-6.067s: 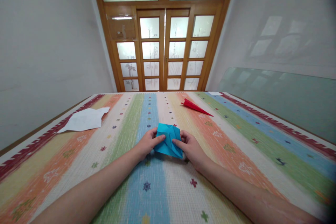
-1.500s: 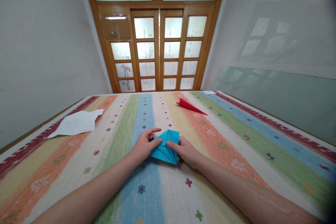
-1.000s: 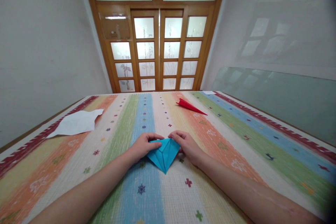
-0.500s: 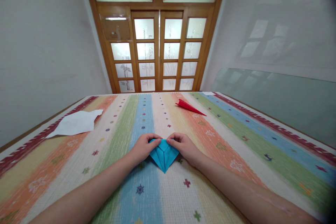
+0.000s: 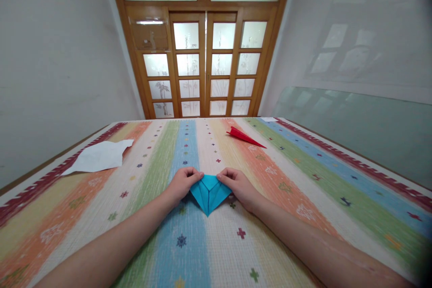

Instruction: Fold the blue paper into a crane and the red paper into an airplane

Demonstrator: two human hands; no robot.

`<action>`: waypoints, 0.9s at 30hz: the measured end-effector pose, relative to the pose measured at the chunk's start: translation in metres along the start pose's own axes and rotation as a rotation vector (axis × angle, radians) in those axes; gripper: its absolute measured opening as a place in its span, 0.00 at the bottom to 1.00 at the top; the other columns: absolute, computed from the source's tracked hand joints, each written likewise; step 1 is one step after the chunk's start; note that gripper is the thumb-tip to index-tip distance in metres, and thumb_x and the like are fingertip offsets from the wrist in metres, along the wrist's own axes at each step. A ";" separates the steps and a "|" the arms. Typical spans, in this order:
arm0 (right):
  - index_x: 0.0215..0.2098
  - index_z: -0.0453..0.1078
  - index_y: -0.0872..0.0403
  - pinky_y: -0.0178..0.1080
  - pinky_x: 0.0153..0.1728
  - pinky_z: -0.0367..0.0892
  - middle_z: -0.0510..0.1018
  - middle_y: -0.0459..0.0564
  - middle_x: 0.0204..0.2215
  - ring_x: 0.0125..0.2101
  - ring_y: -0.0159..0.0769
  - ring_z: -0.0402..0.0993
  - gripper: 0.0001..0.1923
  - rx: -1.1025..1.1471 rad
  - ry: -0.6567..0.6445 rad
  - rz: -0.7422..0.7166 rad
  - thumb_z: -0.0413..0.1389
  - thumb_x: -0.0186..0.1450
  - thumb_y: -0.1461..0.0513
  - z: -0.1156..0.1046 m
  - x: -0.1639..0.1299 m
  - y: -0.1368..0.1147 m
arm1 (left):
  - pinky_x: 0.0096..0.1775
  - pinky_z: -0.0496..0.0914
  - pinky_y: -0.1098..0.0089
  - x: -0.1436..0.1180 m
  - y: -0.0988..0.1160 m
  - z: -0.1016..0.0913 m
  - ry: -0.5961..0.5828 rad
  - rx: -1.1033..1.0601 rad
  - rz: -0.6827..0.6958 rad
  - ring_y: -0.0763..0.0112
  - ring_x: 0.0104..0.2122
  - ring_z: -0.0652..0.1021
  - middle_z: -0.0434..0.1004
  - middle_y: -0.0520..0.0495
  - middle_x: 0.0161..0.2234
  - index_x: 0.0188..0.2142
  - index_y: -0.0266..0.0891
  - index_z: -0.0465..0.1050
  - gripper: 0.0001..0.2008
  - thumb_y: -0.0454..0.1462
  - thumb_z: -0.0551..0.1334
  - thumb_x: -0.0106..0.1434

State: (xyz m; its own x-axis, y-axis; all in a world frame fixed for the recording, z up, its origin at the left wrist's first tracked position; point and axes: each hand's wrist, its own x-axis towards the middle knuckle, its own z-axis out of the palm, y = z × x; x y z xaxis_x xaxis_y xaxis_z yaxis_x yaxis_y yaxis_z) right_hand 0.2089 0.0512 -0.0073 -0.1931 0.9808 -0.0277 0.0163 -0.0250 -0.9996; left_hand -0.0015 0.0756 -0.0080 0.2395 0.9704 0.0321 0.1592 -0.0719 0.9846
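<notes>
A blue folded paper (image 5: 208, 192) is held between my two hands just above or on the striped cloth, its point toward me and a flat edge at the far side. Creases and a centre line show on its face. My left hand (image 5: 184, 183) pinches the far left corner, thumb on top. At the far right corner my right hand (image 5: 239, 184) grips it the same way, fingers curled behind. The fingertips under the paper are hidden.
The striped cloth (image 5: 162, 243) covers the table. A red folded paper dart (image 5: 245, 137) lies beyond my right hand. To the left rests a white sheet of paper (image 5: 97, 156). Wooden doors (image 5: 205, 63) stand past the far edge, and a greenish glass panel (image 5: 354, 119) is at right.
My hands have moved slightly apart along the blue paper's far edge, uncovering more of it. The paper has shifted a little away from me. The other papers lie as before.
</notes>
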 end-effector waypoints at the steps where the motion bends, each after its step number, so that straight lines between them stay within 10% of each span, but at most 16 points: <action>1: 0.29 0.66 0.53 0.31 0.17 0.54 0.66 0.40 0.19 0.18 0.28 0.60 0.18 0.001 -0.003 0.005 0.61 0.59 0.48 0.000 0.000 0.000 | 0.24 0.56 0.73 0.000 0.000 0.000 -0.002 -0.007 -0.004 0.75 0.21 0.63 0.63 0.55 0.20 0.24 0.37 0.67 0.20 0.52 0.65 0.55; 19: 0.32 0.68 0.53 0.32 0.18 0.56 0.66 0.41 0.20 0.19 0.29 0.62 0.17 -0.022 0.015 -0.003 0.60 0.60 0.48 0.000 0.001 0.000 | 0.25 0.55 0.73 0.004 -0.007 -0.002 0.005 -0.046 0.015 0.75 0.21 0.61 0.59 0.56 0.20 0.24 0.38 0.65 0.20 0.52 0.63 0.57; 27: 0.49 0.69 0.53 0.37 0.32 0.68 0.75 0.52 0.40 0.35 0.37 0.72 0.20 -0.082 0.128 -0.219 0.56 0.64 0.49 -0.007 0.007 0.003 | 0.28 0.60 0.72 0.010 -0.016 -0.010 0.117 0.058 0.119 0.72 0.24 0.65 0.64 0.53 0.23 0.26 0.38 0.68 0.19 0.52 0.59 0.61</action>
State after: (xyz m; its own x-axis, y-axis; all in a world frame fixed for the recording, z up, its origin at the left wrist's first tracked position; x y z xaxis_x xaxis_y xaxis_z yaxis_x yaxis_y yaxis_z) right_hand 0.2142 0.0591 -0.0104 -0.0747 0.9778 0.1960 0.0679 0.2011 -0.9772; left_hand -0.0117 0.0887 -0.0215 0.1472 0.9742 0.1713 0.1926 -0.1981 0.9611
